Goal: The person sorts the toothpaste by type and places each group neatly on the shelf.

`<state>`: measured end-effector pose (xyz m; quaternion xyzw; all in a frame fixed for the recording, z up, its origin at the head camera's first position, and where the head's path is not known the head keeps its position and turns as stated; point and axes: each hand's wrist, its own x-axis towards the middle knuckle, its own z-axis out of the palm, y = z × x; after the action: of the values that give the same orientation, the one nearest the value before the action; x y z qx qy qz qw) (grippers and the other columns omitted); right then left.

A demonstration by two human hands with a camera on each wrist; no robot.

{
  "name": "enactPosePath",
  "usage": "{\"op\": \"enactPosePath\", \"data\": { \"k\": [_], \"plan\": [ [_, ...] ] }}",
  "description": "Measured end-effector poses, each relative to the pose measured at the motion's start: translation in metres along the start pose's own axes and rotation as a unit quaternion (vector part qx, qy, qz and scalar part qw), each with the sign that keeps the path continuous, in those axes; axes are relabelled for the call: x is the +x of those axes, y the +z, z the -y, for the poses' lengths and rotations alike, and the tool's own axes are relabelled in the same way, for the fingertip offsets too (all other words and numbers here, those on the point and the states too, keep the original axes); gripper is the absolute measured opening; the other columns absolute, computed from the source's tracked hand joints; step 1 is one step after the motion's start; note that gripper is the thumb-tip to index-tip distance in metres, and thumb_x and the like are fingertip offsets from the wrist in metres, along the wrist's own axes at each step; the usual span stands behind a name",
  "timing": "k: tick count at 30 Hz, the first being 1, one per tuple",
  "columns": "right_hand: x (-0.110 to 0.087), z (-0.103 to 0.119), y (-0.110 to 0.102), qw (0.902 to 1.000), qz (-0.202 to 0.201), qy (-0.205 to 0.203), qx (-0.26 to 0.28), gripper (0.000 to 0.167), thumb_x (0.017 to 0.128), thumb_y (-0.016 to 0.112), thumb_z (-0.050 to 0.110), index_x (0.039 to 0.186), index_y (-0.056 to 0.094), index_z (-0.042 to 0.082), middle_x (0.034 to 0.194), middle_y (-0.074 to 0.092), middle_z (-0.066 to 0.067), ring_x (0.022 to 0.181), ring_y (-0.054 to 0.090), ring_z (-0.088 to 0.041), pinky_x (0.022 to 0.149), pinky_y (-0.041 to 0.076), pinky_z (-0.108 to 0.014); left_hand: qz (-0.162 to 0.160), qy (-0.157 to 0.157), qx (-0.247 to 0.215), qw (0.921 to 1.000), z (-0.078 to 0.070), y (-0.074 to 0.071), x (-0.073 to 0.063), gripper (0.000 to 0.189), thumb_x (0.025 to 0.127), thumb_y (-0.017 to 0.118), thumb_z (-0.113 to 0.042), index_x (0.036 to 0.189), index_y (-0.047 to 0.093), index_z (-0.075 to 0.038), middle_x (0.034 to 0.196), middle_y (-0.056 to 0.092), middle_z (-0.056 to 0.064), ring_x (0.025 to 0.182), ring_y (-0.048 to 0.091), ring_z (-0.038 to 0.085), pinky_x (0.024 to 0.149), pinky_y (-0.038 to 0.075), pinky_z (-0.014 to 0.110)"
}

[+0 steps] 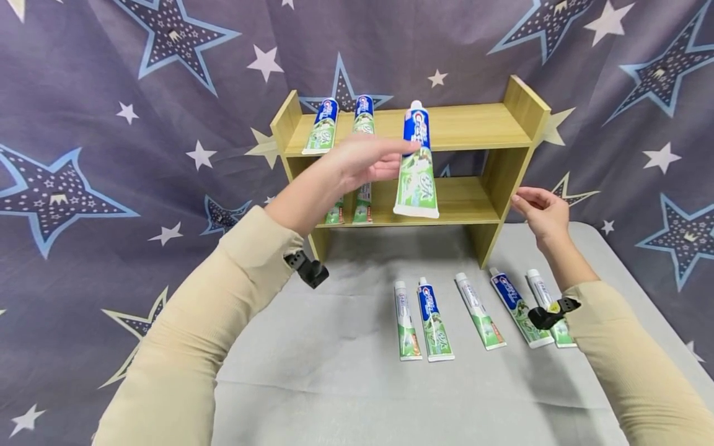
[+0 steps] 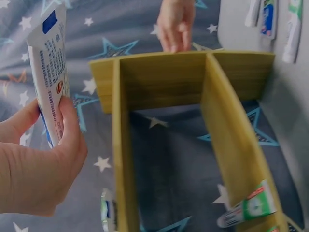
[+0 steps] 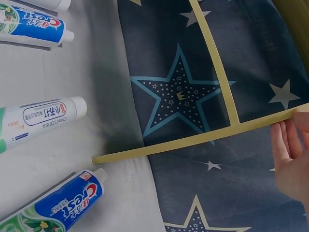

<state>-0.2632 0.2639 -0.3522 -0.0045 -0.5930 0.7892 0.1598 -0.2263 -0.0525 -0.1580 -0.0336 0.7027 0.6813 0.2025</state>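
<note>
My left hand (image 1: 359, 162) grips a blue-and-green Crest toothpaste tube (image 1: 417, 179), thumb on one face and fingers on the other. The tube hangs in front of the upper board of a two-level wooden shelf (image 1: 474, 127), cap up and flat end down. In the left wrist view its white printed back (image 2: 50, 72) shows. My right hand (image 1: 543, 217) pinches the front edge of the shelf's right side panel (image 3: 217, 134). Two similar tubes, a left one (image 1: 321, 127) and a right one (image 1: 364, 114), lie on the upper board, left of the held tube.
On the lower board lie two white-and-green tubes (image 1: 362, 207), partly behind my left hand. Several tubes lie on the grey table before the shelf, among them a white-and-green one (image 1: 407, 325) and a blue-and-green one (image 1: 435, 322). A star-patterned curtain (image 1: 184, 155) hangs behind.
</note>
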Motion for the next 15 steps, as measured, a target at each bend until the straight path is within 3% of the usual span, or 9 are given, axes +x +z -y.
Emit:
{"op": "enactPosePath", "data": {
  "k": [7,15],
  "plan": [
    [0.0,-0.001,-0.003,1.0,-0.006,-0.006,-0.004,0.027,0.082,0.064,-0.013,0.076,0.072,0.012,0.068,0.072,0.008,0.061,0.069,-0.002,0.061,0.057,-0.013,-0.032,-0.012,-0.056,0.9979,-0.032,0.002,0.016,0.054,0.081,0.075,-0.005,0.131,0.054,-0.008,0.121,0.068,0.013,0.11,0.068,0.023,0.089,0.058,0.028],
    [0.001,0.001,0.0,0.9999,-0.006,-0.006,-0.007,0.026,0.081,0.065,-0.014,0.077,0.072,0.011,0.069,0.073,0.005,0.061,0.069,-0.002,0.061,0.057,-0.013,-0.101,-0.026,-0.044,0.9935,-0.056,-0.001,0.048,0.059,0.081,0.076,-0.009,0.134,0.05,-0.014,0.117,0.069,0.008,0.104,0.07,0.018,0.084,0.059,0.026]
  ]
}}
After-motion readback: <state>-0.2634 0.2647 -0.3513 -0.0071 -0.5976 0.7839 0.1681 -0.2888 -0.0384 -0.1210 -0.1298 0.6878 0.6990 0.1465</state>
